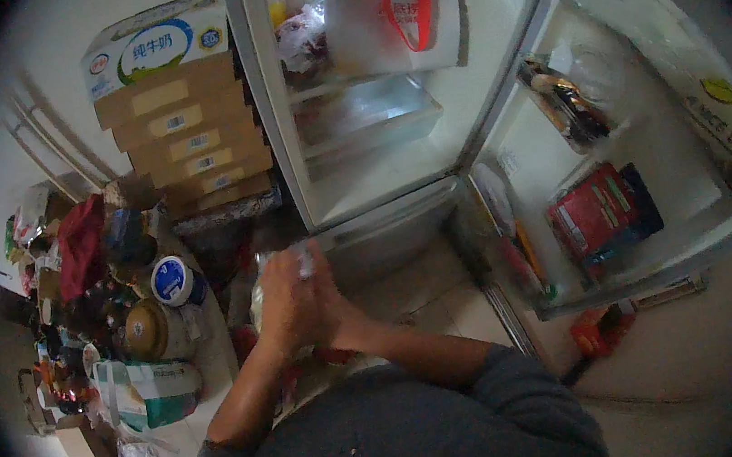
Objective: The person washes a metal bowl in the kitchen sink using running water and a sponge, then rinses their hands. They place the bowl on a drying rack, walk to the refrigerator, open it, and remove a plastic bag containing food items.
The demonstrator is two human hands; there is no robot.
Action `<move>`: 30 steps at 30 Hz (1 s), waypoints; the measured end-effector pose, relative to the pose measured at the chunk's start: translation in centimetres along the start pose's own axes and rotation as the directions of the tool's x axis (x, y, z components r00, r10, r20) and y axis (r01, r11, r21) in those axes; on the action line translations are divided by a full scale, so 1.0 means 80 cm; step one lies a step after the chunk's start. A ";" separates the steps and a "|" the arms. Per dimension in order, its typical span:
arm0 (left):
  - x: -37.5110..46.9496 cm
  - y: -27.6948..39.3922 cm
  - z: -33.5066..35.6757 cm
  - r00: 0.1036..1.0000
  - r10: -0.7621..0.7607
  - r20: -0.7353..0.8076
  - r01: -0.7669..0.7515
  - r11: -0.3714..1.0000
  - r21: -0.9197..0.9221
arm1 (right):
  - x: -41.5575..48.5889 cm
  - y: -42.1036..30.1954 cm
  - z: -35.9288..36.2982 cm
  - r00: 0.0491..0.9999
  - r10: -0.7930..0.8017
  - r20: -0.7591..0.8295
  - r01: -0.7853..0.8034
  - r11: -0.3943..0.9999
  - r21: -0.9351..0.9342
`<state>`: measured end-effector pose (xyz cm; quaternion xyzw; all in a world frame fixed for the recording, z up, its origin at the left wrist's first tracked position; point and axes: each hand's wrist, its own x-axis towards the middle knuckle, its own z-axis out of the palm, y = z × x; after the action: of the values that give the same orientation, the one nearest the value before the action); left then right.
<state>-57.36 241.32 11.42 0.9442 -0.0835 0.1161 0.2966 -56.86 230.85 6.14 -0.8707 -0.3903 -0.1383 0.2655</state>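
My left hand (285,293) and my right hand (327,295) are together in front of my body, below the open refrigerator (362,195). Something pale and shiny, perhaps a plastic bag (257,300), shows at the left edge of my left hand, and a small bright bit shows between the fingers. The hands are blurred, and what lies between them is mostly hidden. Inside the refrigerator are a white bag with red handles (451,26), a clear drawer (378,107) and wrapped food (301,38).
The open refrigerator door (659,158) at the right holds a red packet (590,211) and other packages. Stacked cartons (186,106) stand left of the refrigerator. A cluttered surface at the left bears a blue and white tub (174,281), a brown-lidded jar (145,329) and a green and white package (160,391).
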 end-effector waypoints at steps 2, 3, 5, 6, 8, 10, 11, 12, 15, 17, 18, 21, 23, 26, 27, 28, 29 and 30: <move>0.021 0.030 0.014 0.991 0.134 -0.012 -0.128 0.964 0.232 | -0.001 0.021 0.002 1.000 0.011 0.027 -0.013 0.999 0.050; 0.030 0.046 0.019 0.964 0.259 -0.067 -0.221 0.911 0.348 | -0.002 0.031 0.000 0.999 0.022 0.027 -0.024 0.995 0.096; 0.053 0.078 0.024 0.938 0.346 0.010 -0.320 0.854 0.411 | -0.003 0.053 -0.014 0.997 0.072 0.005 -0.072 0.977 0.203; 0.061 0.093 0.023 0.928 0.360 0.091 -0.363 0.826 0.432 | -0.003 0.068 -0.026 0.993 0.114 -0.026 -0.103 0.962 0.252; 0.068 0.115 0.014 0.940 0.340 0.013 -0.338 0.930 0.148 | 0.004 0.105 -0.064 0.962 0.228 -0.148 -0.176 0.938 0.298; 0.068 0.117 -0.002 0.932 0.362 -0.015 -0.362 0.932 0.035 | 0.023 0.154 -0.115 0.885 0.343 -0.315 -0.243 0.917 0.317; 0.067 0.110 -0.010 0.929 0.361 -0.085 -0.365 0.930 -0.045 | 0.038 0.182 -0.145 0.829 0.383 -0.408 -0.265 0.911 0.316; 0.065 0.096 -0.018 0.923 0.357 -0.144 -0.373 0.921 -0.107 | 0.056 0.208 -0.178 0.764 0.411 -0.497 -0.286 0.907 0.311; 0.042 0.038 -0.025 0.978 0.068 -0.199 -0.112 0.969 -0.219 | 0.137 0.276 -0.279 0.604 0.462 -0.649 -0.293 0.886 0.359; 0.015 0.000 -0.013 0.953 -0.238 -0.185 0.167 0.928 -0.334 | 0.210 0.314 -0.339 0.578 0.563 -0.591 -0.083 0.760 0.644; -0.005 -0.017 -0.008 0.938 -0.298 -0.176 0.213 0.899 -0.383 | 0.252 0.334 -0.368 0.605 0.576 -0.550 0.120 0.617 0.778; -0.068 -0.053 0.002 0.863 -0.481 -0.153 0.362 0.801 -0.476 | 0.364 0.408 -0.420 0.654 0.465 -0.597 0.121 0.714 0.690; -0.103 -0.062 0.010 0.783 -0.594 -0.182 0.453 0.746 -0.488 | 0.425 0.469 -0.426 0.708 0.287 -0.645 0.061 0.885 0.461; -0.145 -0.057 0.019 0.652 -0.724 -0.226 0.513 0.641 -0.572 | 0.480 0.544 -0.432 0.878 0.062 -0.474 -0.114 0.990 -0.083; -0.154 -0.056 0.022 0.608 -0.764 -0.216 0.564 0.608 -0.559 | 0.493 0.554 -0.428 0.895 0.219 -0.389 -0.263 0.963 -0.061; -0.161 -0.055 0.023 0.585 -0.776 -0.236 0.578 0.603 -0.550 | 0.498 0.557 -0.427 0.887 0.349 -0.301 -0.398 0.910 -0.114; -0.168 -0.054 0.025 0.589 -0.762 -0.270 0.568 0.628 -0.532 | 0.501 0.551 -0.424 0.885 0.358 -0.297 -0.434 0.866 -0.247; -0.174 -0.054 0.025 0.556 -0.796 -0.240 0.613 0.587 -0.529 | 0.498 0.539 -0.424 0.876 0.344 -0.339 -0.436 0.864 -0.251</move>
<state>-69.43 244.88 3.73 0.7606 0.3614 0.1821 0.5077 0.64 211.81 36.54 -0.9342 -0.1346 -0.2654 0.1966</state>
